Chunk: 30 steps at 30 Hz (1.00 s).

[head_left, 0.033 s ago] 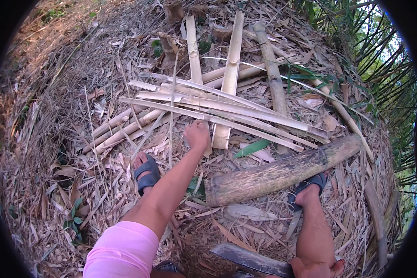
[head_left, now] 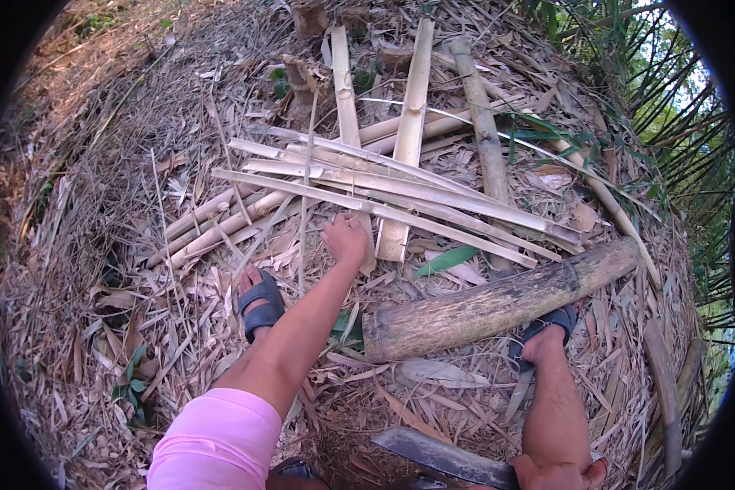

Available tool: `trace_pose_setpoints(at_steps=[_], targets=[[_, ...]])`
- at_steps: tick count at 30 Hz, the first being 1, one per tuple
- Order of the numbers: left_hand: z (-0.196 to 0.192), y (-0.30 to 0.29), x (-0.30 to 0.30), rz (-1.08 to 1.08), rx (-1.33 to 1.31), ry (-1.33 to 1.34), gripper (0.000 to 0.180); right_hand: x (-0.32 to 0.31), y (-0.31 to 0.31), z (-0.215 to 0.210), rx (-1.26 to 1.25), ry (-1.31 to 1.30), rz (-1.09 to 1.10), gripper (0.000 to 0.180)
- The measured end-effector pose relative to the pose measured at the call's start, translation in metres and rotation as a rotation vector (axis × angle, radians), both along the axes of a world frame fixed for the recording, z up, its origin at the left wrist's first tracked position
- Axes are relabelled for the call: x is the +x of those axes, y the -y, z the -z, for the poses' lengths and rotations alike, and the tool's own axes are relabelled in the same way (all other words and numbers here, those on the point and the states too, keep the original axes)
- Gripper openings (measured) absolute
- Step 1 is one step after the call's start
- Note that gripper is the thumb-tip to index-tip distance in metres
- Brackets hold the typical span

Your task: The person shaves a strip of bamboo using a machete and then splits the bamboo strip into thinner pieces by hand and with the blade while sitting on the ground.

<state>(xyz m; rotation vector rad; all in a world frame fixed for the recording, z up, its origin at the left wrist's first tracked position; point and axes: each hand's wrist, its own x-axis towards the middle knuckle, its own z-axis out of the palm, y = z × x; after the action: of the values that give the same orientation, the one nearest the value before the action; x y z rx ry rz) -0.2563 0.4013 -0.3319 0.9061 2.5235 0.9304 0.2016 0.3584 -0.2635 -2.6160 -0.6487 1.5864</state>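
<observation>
My left hand (head_left: 345, 239) hovers low beside the near end of a split bamboo slat (head_left: 365, 233), its fingers loosely bent and a little apart, with nothing visible in them. Just beyond it, several thin bamboo strips (head_left: 433, 189) lie crosswise over wider split bamboo pieces (head_left: 415, 114). At the lower right, my right hand (head_left: 559, 474) is closed around the handle of a machete (head_left: 449, 456); its dark blade points left. A thick bamboo section (head_left: 498, 306) lies between my feet and the strips, its left end cut flat.
Bamboo poles (head_left: 220, 229) lie to the left of the pile. Another pole (head_left: 482, 122) stretches away behind it. Cut stumps (head_left: 302, 77) stand at the far side. My sandalled feet (head_left: 261, 304) rest on dry leaf litter. Bamboo stems (head_left: 686, 122) grow at the right.
My left hand has shifted slightly left, uncovering more of the slat's near end. My right hand and the machete stay in place, as do the bamboo pieces.
</observation>
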Motion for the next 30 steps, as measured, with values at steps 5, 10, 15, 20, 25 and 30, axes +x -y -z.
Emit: trace_pose_setpoints(at_steps=[5, 10, 15, 20, 25, 30], targets=[[0.017, 0.031, -0.021, 0.003, -0.007, -0.086, 0.034, -0.004, -0.01, 0.001, -0.003, 0.007, -0.037, 0.051], [0.012, 0.046, -0.039, -0.149, -0.038, -0.449, 0.036, -0.001, -0.001, 0.005, -0.004, 0.022, -0.034, 0.051], [0.023, 0.048, -0.072, -0.055, -0.115, -0.082, 0.023, 0.005, 0.001, 0.005, 0.003, 0.043, -0.037, 0.051], [0.011, 0.046, -0.081, -0.263, 0.04, 0.005, 0.016, -0.001, -0.001, 0.008, -0.001, 0.048, -0.044, 0.051], [0.002, 0.042, -0.102, -0.15, 0.053, -0.089, 0.022, 0.001, -0.001, 0.008, 0.006, 0.041, -0.026, 0.051], [0.004, 0.034, -0.151, -0.095, 0.032, -0.069, 0.019, -0.005, -0.008, 0.005, 0.011, 0.034, -0.024, 0.051]])
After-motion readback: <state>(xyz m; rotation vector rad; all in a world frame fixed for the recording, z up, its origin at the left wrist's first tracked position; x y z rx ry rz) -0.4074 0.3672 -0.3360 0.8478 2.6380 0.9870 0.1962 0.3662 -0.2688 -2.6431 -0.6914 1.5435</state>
